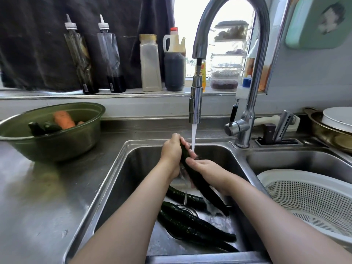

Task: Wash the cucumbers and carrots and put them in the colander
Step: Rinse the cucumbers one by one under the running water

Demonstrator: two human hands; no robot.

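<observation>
Currently in hand: one long dark cucumber is held slanted over the left basin, its upper end just beside the water stream and its lower end pointed down toward the drain.
Left hand: the left hand is wrapped round the cucumber's upper end.
Right hand: the right hand is closed on the cucumber's middle with the thumb laid on top; the fingers underneath are hidden.
Water: it is being run from the faucet onto the fingers and the held cucumber.
Basin floor: several loose cucumbers are seen lying wet around the drain, below the hands. Whether they have been rubbed clean cannot be told.
Colander: the white colander is set in the right basin, to the right of the hands. No vegetable is seen in the part that shows.
Green bowl: in the green bowl on the counter to the left, a carrot and dark bowl cucumbers are left waiting.
Progress: the task is judged to be at an early stage. One cucumber is being washed, nothing appears delivered, and the carrots are not yet touched.
</observation>
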